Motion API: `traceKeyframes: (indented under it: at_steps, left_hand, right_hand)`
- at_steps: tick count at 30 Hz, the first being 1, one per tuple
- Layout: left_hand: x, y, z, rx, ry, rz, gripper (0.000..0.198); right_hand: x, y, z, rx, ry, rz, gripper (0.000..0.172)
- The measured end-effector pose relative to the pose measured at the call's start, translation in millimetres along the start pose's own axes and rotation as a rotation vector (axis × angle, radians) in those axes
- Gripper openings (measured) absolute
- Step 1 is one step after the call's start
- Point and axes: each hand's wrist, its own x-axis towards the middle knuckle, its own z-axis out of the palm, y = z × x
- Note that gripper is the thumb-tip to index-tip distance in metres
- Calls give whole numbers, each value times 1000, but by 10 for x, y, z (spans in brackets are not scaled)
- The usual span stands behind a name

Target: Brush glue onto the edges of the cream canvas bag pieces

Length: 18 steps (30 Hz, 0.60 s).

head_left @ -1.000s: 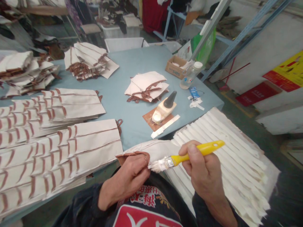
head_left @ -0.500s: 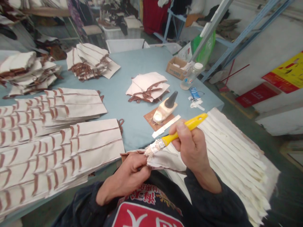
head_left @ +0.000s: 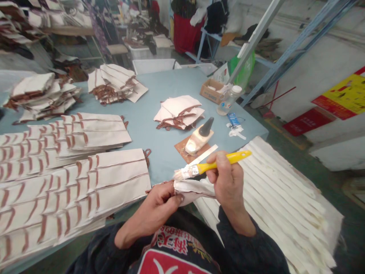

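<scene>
My right hand (head_left: 229, 184) is closed around the yellow handle of a paintbrush (head_left: 189, 171), whose bristles point left. The brush tip is just above a cream fabric piece (head_left: 194, 187) with brown edging. My left hand (head_left: 159, 203) pinches that piece at its left end between thumb and fingers. Beyond the brush, a cream bottle (head_left: 196, 141) with a dark conical tip lies on a brown square (head_left: 181, 148). Beside it is a narrow white strip (head_left: 203, 154).
Layered cream pieces with brown edges (head_left: 119, 163) cover the table's left side. Bundled pieces (head_left: 179, 108) sit farther back. Long cream strips (head_left: 265, 182) lie at right. A jar (head_left: 228, 101) and a small cardboard box (head_left: 211, 91) stand near the far right edge.
The brush has lifted slightly off the fabric and lies closer to level. The fabric piece's upper layer now stands apart from its lower one. The view has tilted up a little.
</scene>
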Motion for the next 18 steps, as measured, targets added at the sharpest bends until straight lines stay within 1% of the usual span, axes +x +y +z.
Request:
traceKeyframes:
  at_steps: [2,4,6,7,9,11,13,16,18]
  left_hand:
    - [8,-8,-44,-92,22,-68,19]
    - [14,-16,-98,-192,32,-162,23]
    - [21,-5,-147,-274,21,-249,28]
    - [26,10,-167,-301,9,-279,30]
    - [39,57,-188,-328,-8,-314,32]
    - [53,106,-187,-317,-31,-319,32]
    - [66,135,-166,-299,-54,-309,31]
    - [82,134,-123,-361,-35,-301,34]
    - [89,120,-102,-451,8,-310,35]
  right_hand:
    - [-16,-12,-60,2,95,-39,48]
    - [-79,-57,-147,11,178,-87,43]
    - [-175,-111,-219,16,212,-141,40]
    - [-226,-132,-238,18,202,-168,38]
    - [-310,-142,-241,7,130,-230,34]
    - [-345,-101,-212,-27,31,-314,31]
    - [-331,-27,-183,-90,-38,-423,30]
    - [-280,67,-188,-175,-77,-552,27]
    - [-269,80,-218,-194,-50,-588,26]
